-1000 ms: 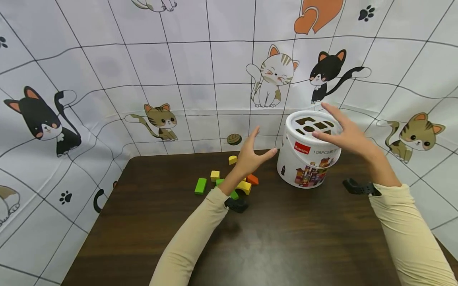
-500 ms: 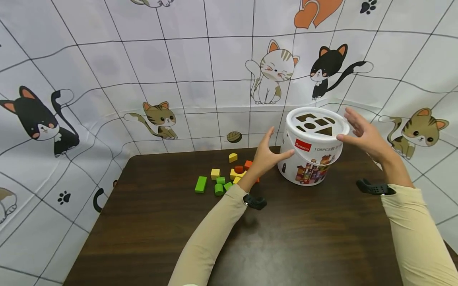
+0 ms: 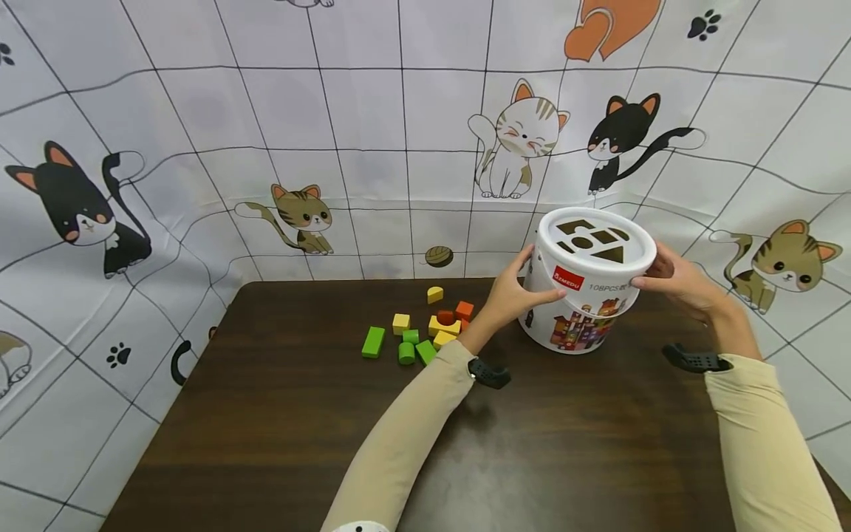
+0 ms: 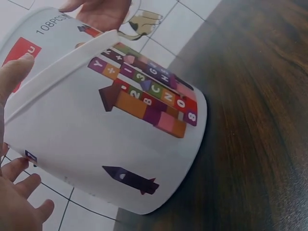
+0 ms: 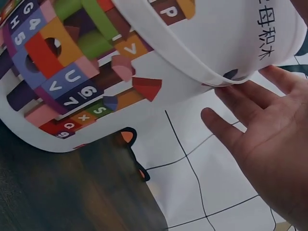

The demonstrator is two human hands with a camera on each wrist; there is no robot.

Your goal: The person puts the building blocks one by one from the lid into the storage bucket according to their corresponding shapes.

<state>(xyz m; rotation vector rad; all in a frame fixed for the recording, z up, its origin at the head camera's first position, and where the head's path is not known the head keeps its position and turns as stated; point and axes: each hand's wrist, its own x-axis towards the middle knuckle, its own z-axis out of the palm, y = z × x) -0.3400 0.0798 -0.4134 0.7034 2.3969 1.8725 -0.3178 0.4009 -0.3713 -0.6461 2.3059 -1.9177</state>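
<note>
A white bucket [image 3: 585, 310] with a picture of coloured blocks on its wall stands at the back right of the dark table [image 3: 565, 451]. Its lid [image 3: 595, 240] has shape cut-outs. My left hand [image 3: 512, 295] lies against the bucket's left side, thumb on the front wall below the lid rim. In the left wrist view the thumb [image 4: 14, 72] touches the bucket [image 4: 96, 139] while the other fingers stay a little apart. My right hand [image 3: 674, 277] presses on the right side, and its nearly straight fingertips [image 5: 226, 94] meet the lid rim of the bucket [image 5: 192, 43].
Several loose wooden blocks lie left of the bucket: a green bar [image 3: 373, 342], a yellow piece [image 3: 433, 295], an orange one [image 3: 465, 309] and others. A cat-print cloth [image 3: 332, 148] hangs close behind and beside the table. Black wrist straps [image 3: 488, 373] sit on both forearms.
Both hands have closed in from open air onto the bucket's two sides. The left hand moved right, away from the blocks; the right hand came down off the lid to the rim.
</note>
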